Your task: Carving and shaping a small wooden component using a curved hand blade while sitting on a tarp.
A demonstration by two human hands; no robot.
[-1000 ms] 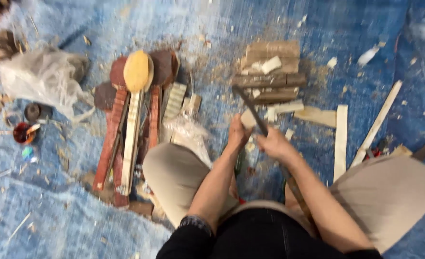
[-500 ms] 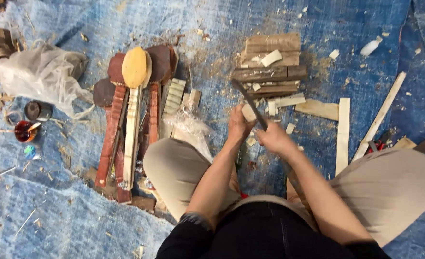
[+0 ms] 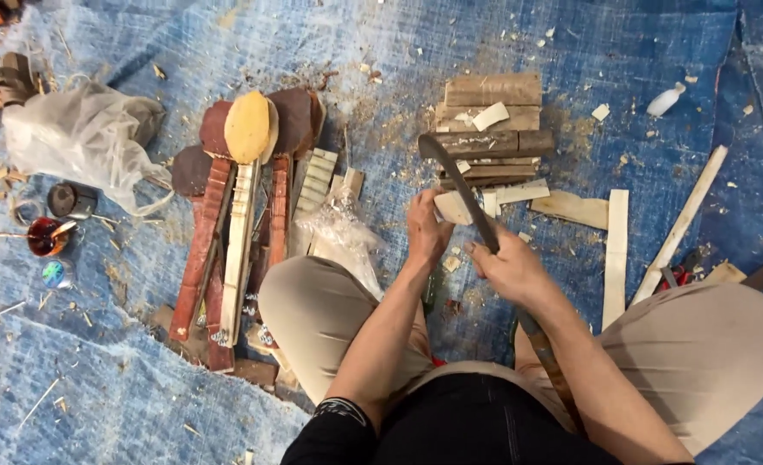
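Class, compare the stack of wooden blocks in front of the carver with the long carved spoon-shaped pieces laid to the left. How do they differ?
The wooden blocks are short, rectangular and stacked crosswise; the spoon-shaped pieces are long, round-headed and lie side by side lengthwise. The blocks look rough grey-brown; the spoon-shaped pieces are red-brown or pale. Both rest on the blue tarp.

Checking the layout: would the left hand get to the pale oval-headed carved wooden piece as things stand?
Probably yes: the left hand grips a pale wood block, but nothing lies between it and the carved wooden piece except clear plastic wrap.

carved wooden paddles point(image 3: 244, 198) beside a clear plastic bag point(image 3: 76, 138), stacked wood blocks point(image 3: 493, 120) on blue tarp point(image 3: 640, 52)
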